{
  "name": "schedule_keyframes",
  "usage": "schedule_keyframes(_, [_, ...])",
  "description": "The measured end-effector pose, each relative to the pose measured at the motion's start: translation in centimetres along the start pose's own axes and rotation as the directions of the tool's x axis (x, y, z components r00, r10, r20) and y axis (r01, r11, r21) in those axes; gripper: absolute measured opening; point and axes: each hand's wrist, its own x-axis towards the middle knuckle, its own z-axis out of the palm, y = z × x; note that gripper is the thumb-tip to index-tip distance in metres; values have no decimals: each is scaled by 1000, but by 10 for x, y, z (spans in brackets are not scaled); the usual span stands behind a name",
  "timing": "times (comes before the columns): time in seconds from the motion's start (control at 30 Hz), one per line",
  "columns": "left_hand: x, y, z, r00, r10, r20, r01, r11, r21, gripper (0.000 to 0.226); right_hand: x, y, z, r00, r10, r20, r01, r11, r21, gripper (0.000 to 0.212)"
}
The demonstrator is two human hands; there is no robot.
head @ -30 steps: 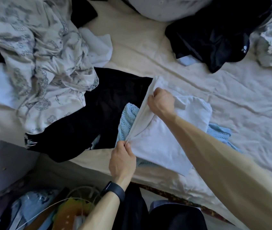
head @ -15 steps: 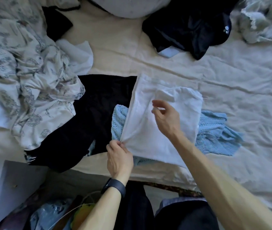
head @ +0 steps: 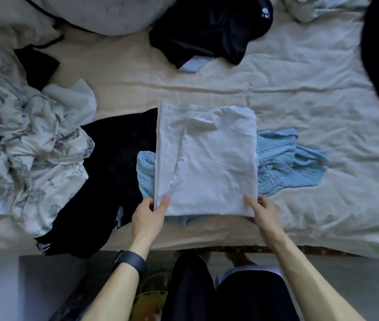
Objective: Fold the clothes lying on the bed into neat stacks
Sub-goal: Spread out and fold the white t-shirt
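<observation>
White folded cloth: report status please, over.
Left hand, right hand each pinch a near corner. White folded cloth lies on light blue knitted garment. Black garment beside left edge.

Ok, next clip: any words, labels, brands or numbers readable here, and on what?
No words or numbers can be read.
On the black garment at the far side: a small white logo, blurred, no letters legible.
On the watch: face dark, nothing shows.
On the white garment: no print seen.
</observation>
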Motion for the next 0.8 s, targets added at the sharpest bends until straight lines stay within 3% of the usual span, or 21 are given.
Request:
schedule_keyframes(0.17, [3, -5, 1, 1000, 15, -4, -15, 999, -32, 50, 1, 12, -16, 999, -30, 20, 30, 999, 13, 20])
schedule_keyframes(0.37, [-20, -5, 4, 998, 3, -57, -5, 999, -37, 32, -13, 18, -37, 989, -138, 48, 136, 990, 33, 17])
schedule_keyframes(0.47, [-30, -1, 1, 998, -61, -21, 53, 968, -246, 29, -20, 17, -41, 990, -128, 67, 123, 990, 70, 15])
schedule_keyframes(0.57, [-35, 5, 2, 985, -165, 56, 170, 841, -514, 29, -26, 12, -43, 987, -87, 136, 68, 988, 136, 24])
schedule_keyframes(0.67, [-39, 6, 7, 977, -185, 106, 213, 802, -558, 39, -30, 8, -42, 974, -58, 220, 30, 991, 130, 21])
schedule_keyframes(0.8, [-45, 4, 10, 984, -146, 101, 177, 784, -595, 34, -29, 9, -47, 977, -129, 167, 117, 990, 79, 15])
